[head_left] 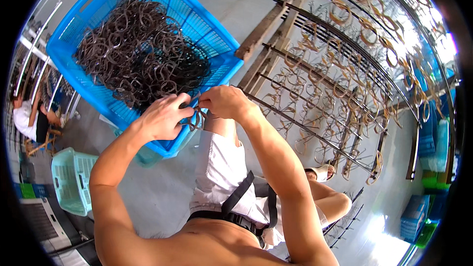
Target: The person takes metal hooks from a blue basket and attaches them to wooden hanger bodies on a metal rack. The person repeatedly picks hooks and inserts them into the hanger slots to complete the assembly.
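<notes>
Between my hands, at the near corner of a blue plastic crate point(224, 39), is a thin dark brown looped piece point(198, 119), possibly an eyeglass frame. My left hand point(165, 116) has its fingers bent and closed at the piece's left side. From the right, my right hand point(224, 101) pinches at its upper end, knuckles up; the fingertips are partly hidden. A tangled heap of similar dark brown looped pieces point(133, 44) fills much of the crate, with blacker ones toward the near right.
A rack point(315, 76) of dark bars holds many amber looped pieces to my right. A pale green basket point(74, 180) stands on the floor at left. Far left, another person point(32, 118) sits on a wooden stool. Blue containers point(414, 216) stand at the far right.
</notes>
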`<control>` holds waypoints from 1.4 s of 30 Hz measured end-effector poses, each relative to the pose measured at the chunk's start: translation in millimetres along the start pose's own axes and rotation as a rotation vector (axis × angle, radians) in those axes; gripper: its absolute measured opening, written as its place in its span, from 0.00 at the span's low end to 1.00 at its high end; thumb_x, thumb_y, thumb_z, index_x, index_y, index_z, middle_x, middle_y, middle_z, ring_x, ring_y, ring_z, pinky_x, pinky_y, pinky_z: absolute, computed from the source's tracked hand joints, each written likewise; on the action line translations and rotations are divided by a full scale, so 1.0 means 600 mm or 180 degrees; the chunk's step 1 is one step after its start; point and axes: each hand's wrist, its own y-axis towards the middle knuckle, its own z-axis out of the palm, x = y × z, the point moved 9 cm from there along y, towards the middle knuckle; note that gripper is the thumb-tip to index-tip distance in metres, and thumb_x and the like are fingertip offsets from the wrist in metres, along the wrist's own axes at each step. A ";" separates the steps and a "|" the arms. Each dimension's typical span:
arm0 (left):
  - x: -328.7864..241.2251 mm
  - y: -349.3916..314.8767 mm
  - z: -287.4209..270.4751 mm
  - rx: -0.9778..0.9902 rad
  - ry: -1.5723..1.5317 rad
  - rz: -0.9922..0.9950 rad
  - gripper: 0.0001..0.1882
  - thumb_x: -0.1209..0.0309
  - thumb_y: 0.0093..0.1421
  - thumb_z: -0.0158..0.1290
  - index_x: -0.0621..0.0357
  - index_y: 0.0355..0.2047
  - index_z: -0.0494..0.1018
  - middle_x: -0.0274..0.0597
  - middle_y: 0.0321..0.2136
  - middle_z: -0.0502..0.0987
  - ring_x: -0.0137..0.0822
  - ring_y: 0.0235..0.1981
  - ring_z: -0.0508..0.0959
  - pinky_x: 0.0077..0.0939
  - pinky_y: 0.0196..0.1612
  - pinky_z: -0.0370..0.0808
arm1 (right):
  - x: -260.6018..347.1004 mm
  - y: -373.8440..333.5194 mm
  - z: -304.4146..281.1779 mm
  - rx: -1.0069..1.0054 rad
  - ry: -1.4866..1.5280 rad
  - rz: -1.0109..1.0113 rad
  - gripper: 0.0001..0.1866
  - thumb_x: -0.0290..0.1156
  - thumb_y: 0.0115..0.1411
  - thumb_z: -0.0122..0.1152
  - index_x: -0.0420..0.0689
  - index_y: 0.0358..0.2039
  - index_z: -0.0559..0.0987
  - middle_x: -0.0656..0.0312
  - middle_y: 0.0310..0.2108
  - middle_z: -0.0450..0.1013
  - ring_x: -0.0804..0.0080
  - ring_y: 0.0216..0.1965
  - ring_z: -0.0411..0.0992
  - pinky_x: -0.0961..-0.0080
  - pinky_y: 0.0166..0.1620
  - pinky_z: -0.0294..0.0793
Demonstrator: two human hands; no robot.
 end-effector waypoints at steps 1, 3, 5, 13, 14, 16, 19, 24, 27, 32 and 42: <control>-0.008 0.004 -0.007 -0.0098 0.0133 0.0069 0.16 0.74 0.42 0.54 0.54 0.35 0.70 0.44 0.39 0.66 0.47 0.38 0.72 0.41 0.39 0.72 | -0.010 -0.010 -0.013 -0.0124 0.0042 0.0056 0.12 0.43 0.57 0.53 0.54 0.34 0.80 0.59 0.29 0.76 0.59 0.34 0.74 0.64 0.37 0.72; -0.034 0.010 -0.021 -0.0282 0.0234 0.0245 0.19 0.73 0.42 0.54 0.54 0.38 0.68 0.43 0.38 0.66 0.46 0.37 0.72 0.40 0.38 0.72 | -0.025 -0.041 -0.024 -0.0155 0.0391 0.0076 0.12 0.43 0.57 0.52 0.52 0.34 0.80 0.58 0.27 0.76 0.60 0.30 0.75 0.66 0.34 0.72; -0.069 0.026 -0.038 -0.0533 0.0216 0.0556 0.21 0.73 0.41 0.55 0.54 0.39 0.68 0.45 0.38 0.66 0.48 0.35 0.72 0.40 0.37 0.71 | -0.061 -0.072 -0.019 0.0359 0.1205 0.0428 0.13 0.41 0.56 0.53 0.47 0.34 0.81 0.56 0.25 0.75 0.64 0.25 0.74 0.70 0.31 0.72; -0.161 0.082 -0.033 -0.0414 -0.2436 0.0547 0.18 0.67 0.45 0.47 0.59 0.38 0.64 0.45 0.32 0.67 0.38 0.29 0.68 0.32 0.31 0.68 | -0.174 -0.450 -0.120 -0.0869 0.2812 0.0016 0.10 0.34 0.59 0.53 0.41 0.32 0.78 0.64 0.18 0.74 0.78 0.19 0.72 0.79 0.21 0.68; -0.171 0.076 0.023 -0.0150 -0.3327 0.0039 0.20 0.62 0.47 0.46 0.58 0.39 0.64 0.44 0.33 0.67 0.34 0.31 0.67 0.29 0.32 0.68 | -0.218 -0.555 -0.139 -0.1994 0.3266 0.0565 0.10 0.34 0.60 0.53 0.40 0.29 0.77 0.65 0.19 0.73 0.81 0.18 0.70 0.83 0.19 0.64; -0.215 0.041 0.132 0.0921 -0.4797 -0.0792 0.21 0.59 0.50 0.44 0.58 0.42 0.62 0.43 0.37 0.67 0.30 0.31 0.65 0.25 0.34 0.67 | -0.260 -0.757 -0.172 -0.4795 0.2685 0.1054 0.10 0.33 0.62 0.51 0.42 0.28 0.74 0.68 0.14 0.65 0.83 0.13 0.62 0.85 0.17 0.59; -0.318 0.024 0.237 0.1845 -0.5853 -0.1044 0.17 0.65 0.53 0.42 0.58 0.42 0.63 0.43 0.39 0.68 0.29 0.30 0.66 0.21 0.34 0.66 | -0.297 -0.915 -0.144 -0.6445 0.2289 0.1449 0.10 0.35 0.64 0.50 0.42 0.36 0.74 0.70 0.12 0.62 0.85 0.11 0.57 0.86 0.14 0.53; -0.437 0.014 0.283 0.3124 -0.5736 -0.0794 0.17 0.80 0.50 0.57 0.57 0.40 0.65 0.43 0.39 0.70 0.28 0.35 0.70 0.22 0.37 0.70 | -0.391 -0.869 -0.094 -0.6237 0.2540 0.2406 0.11 0.36 0.63 0.51 0.42 0.38 0.75 0.69 0.14 0.65 0.85 0.12 0.60 0.85 0.15 0.59; -0.444 0.031 0.283 0.2943 -0.5987 -0.0988 0.17 0.80 0.48 0.61 0.57 0.36 0.67 0.43 0.36 0.71 0.30 0.34 0.73 0.22 0.35 0.73 | -0.419 -0.873 -0.081 -0.6392 0.2378 0.2787 0.12 0.36 0.64 0.48 0.41 0.39 0.74 0.69 0.15 0.66 0.85 0.12 0.60 0.85 0.15 0.58; -0.429 0.064 0.283 0.2601 -0.6591 -0.1299 0.10 0.81 0.49 0.60 0.58 0.28 0.69 0.46 0.35 0.71 0.30 0.27 0.73 0.19 0.29 0.74 | -0.441 -0.873 -0.090 -0.6311 0.2616 0.2676 0.11 0.34 0.64 0.47 0.41 0.39 0.74 0.68 0.16 0.68 0.85 0.13 0.59 0.84 0.15 0.57; -0.443 0.110 0.273 0.2063 -0.6474 -0.1262 0.06 0.71 0.54 0.51 0.58 0.25 0.66 0.45 0.35 0.69 0.27 0.23 0.66 0.18 0.25 0.64 | -0.446 -0.849 -0.080 -0.6339 0.3604 0.1819 0.10 0.34 0.65 0.47 0.41 0.34 0.73 0.68 0.17 0.65 0.83 0.12 0.58 0.84 0.14 0.58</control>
